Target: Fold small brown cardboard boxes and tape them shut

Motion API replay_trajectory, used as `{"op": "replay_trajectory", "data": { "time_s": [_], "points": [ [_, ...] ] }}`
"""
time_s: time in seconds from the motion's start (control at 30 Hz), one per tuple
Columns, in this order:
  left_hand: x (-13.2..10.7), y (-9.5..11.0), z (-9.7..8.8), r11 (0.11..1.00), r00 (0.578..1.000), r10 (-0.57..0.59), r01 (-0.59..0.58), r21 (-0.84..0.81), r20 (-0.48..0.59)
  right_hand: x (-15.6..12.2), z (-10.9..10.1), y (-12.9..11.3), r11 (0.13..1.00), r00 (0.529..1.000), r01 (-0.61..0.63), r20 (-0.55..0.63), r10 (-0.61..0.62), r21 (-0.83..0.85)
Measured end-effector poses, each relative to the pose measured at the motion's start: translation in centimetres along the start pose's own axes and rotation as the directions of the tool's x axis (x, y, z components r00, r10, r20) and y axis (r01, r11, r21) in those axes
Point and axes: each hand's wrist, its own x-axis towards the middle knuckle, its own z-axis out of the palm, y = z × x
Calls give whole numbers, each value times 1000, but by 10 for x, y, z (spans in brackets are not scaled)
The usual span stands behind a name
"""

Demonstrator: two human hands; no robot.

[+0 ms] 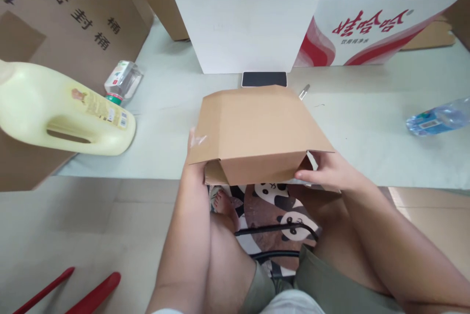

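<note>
A brown cardboard box [262, 125], partly folded, is held at the table's front edge between my hands. Its broad panel faces up, and a flap [264, 168] hangs down toward me. My left hand [191, 150] grips the left side, with most of its fingers hidden behind the cardboard. At the near right corner, my right hand [328, 169] holds the side, its thumb against the front flap and its other fingers out of sight under the panel. Just beyond the box lie a dark-screened phone [264, 79] and a small metallic item [304, 91].
A pale yellow jug [106, 130] and a clear plastic container [127, 79] are at left, beside a large carton [69, 25]. White boxes [246, 25] stand at the back, near a red-and-white carton [370, 35]. A water bottle [436, 119] lies at right on the table [367, 123].
</note>
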Motion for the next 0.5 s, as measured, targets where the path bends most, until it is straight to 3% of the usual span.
{"op": "replay_trajectory", "data": {
  "time_s": [0.23, 0.37, 0.5],
  "points": [
    [17, 1, -13, 999, 999, 34, -34, 8, 24, 4, 19, 19, 980, 960, -91, -246, 134, 177],
    [14, 11, -14, 1000, 998, 27, -28, 4, 48, 8, 21, 33, 989, 925, -123, -352, 144, 82],
    [7, 26, -16, 980, 993, -69, 86, -178, 100, 12, 27, 34, 981, 909, -194, -381, 169, -27]
  ]
}}
